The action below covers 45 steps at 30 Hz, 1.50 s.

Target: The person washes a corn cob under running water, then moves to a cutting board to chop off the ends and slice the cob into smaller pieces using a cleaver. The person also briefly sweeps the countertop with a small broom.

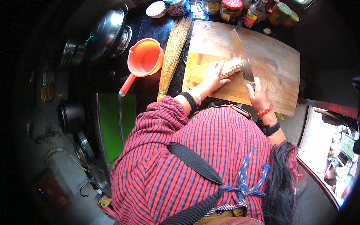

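Note:
On a large wooden cutting board (270, 64) lies an ear of corn (231, 68), pale with some darker kernels. My left hand (213, 75) grips its near-left end, fingers on top and thumb at the side. A wide-bladed kitchen knife (242, 53) is held by its handle in my right hand (258, 94), at the board's near side. The blade crosses the far-right end of the ear; whether it cuts into the corn cannot be told. Part of the ear is hidden under my left fingers.
Left of the board lie a straw whisk broom (173, 53) and an orange plastic dipper (145, 57). A lidded metal wok (108, 31) stands farther left. Along the back are a red-lidded jar (231, 9), a glass bottle (254, 14) and several other jars.

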Tool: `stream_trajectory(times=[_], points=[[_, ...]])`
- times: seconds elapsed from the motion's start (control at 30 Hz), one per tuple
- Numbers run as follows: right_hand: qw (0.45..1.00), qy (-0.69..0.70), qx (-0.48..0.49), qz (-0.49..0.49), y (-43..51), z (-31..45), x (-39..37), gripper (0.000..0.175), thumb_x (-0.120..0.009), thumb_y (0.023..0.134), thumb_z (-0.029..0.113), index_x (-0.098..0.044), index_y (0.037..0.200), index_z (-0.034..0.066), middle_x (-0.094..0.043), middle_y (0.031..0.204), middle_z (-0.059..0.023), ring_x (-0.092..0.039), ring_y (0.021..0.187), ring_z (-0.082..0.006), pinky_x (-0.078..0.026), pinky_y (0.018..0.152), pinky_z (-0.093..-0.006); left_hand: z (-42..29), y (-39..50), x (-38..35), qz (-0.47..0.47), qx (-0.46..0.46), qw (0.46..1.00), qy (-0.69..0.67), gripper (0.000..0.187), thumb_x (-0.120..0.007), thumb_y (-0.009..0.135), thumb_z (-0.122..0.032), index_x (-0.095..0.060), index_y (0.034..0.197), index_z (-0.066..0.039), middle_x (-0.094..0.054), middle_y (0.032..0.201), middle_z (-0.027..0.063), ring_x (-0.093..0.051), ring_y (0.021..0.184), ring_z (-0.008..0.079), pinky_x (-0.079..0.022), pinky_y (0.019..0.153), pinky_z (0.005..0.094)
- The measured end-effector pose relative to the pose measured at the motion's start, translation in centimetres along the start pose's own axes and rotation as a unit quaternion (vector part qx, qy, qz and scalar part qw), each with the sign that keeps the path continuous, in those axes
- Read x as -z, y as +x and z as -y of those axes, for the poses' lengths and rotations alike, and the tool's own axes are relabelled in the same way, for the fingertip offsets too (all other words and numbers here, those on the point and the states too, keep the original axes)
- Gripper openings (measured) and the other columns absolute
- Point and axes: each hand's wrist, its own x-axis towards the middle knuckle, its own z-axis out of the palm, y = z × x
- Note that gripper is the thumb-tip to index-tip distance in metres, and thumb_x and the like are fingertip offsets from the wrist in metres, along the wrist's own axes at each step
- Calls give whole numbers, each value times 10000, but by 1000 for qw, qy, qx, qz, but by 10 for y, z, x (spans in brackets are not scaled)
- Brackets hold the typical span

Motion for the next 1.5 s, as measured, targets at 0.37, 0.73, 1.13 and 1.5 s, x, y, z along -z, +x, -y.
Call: stream_trajectory(times=[0.37,0.73,1.13,1.5], points=[[999,-31,19,12,-8,3,-10,272,-524,802,144,-400,1011,21,-546,634,-215,-542,586,-392,-420,464,-442,9,-18,0,-15,10,1000,6,663,-686,628,-305,-404,1155,-18,-487,1001,185,-462,942,339,-381,829,389],[998,-63,4,15,-5,5,-20,245,-511,812,162,-390,972,23,-550,629,-212,-545,584,-390,-425,464,-441,14,-21,-3,-25,8,999,-18,617,-668,652,-307,-416,1135,-18,-492,989,189,-463,938,344,-378,829,395],[996,16,-10,-91,-7,9,2,259,-547,794,153,-456,1007,37,-570,684,-163,-577,625,-312,-438,518,-368,11,-15,4,28,26,999,-11,644,-703,625,-270,-417,1150,-33,-505,996,175,-485,942,305,-390,830,360],[953,-226,-131,-150,-13,-85,2,429,-540,768,205,-436,1181,150,-524,919,-119,-545,814,-310,-458,646,-403,4,-20,30,209,215,799,-522,373,-585,774,-260,-488,1058,-39,-499,821,-8,-454,672,75,-398,576,217]])
